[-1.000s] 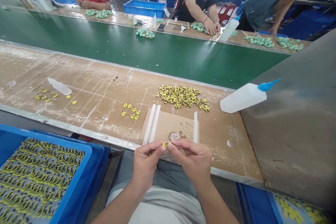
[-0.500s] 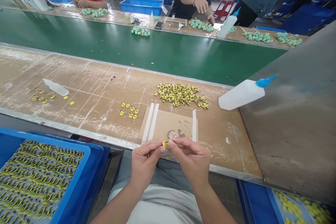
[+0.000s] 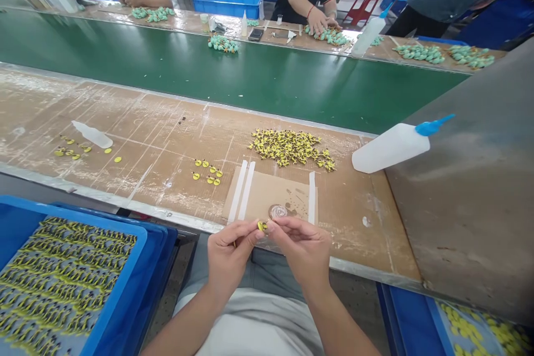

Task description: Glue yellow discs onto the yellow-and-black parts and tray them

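Observation:
My left hand (image 3: pixel 228 250) is closed, thumb and forefinger pinching a small yellow disc (image 3: pixel 262 226). A bit of yellow also shows below its curled fingers. My right hand (image 3: pixel 303 247) is closed too, its fingertips pressed against the disc's right side, where a tiny dark piece is partly hidden between the fingers. Both hands meet above the table's front edge, before a cardboard sheet (image 3: pixel 267 192) with white tape strips and a round pat of whitish glue (image 3: pixel 278 211). Behind the sheet lies a heap of small yellow-and-black pieces (image 3: pixel 287 146).
Several yellow discs with dark pieces (image 3: pixel 211 171) lie left of the sheet. A white glue bottle (image 3: pixel 392 147) leans at the right; a smaller bottle (image 3: pixel 92 134) lies left. Blue trays (image 3: pixel 139 245) flank me. Beyond the green belt (image 3: pixel 175 72), co-workers handle mint-coloured pieces (image 3: pixel 329 35).
My hands stay almost in place around the disc, which has tilted slightly. The view has shifted a little. Across the belt, a co-worker's hand has come down onto the mint-coloured pieces.

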The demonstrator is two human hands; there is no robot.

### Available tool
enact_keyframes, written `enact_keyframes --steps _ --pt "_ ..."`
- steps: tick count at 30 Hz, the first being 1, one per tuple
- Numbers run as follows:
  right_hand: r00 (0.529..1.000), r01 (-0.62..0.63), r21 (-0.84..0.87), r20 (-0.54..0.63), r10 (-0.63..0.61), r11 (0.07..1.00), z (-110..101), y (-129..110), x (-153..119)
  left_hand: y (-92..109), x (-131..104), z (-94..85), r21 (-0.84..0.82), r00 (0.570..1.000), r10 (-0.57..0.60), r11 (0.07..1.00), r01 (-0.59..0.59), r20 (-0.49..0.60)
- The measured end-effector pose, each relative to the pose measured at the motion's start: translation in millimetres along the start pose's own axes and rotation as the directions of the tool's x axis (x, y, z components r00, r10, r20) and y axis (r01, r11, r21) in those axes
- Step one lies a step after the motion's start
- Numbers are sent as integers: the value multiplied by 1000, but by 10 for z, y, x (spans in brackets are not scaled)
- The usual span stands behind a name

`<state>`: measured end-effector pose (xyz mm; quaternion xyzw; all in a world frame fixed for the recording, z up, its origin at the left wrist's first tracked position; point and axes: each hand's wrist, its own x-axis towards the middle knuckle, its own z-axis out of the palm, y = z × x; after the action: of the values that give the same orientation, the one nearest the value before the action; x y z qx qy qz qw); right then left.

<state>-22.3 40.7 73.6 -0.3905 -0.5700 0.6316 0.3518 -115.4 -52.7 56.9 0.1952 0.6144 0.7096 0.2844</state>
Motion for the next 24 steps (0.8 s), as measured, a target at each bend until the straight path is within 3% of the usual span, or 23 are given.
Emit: enact_keyframes --steps 6,19,24 --pt "999 -42 85 5 41 996 59 22 -34 4 -19 -21 6 999 53 999 -53 -12" --pt "997 -75 68 40 73 995 183 52 -36 9 -50 -202 120 992 124 985 -121 -18" --pt "996 -75 71 56 72 995 227 80 -24 -15 -10 -231 92 994 105 990 -103 -26"
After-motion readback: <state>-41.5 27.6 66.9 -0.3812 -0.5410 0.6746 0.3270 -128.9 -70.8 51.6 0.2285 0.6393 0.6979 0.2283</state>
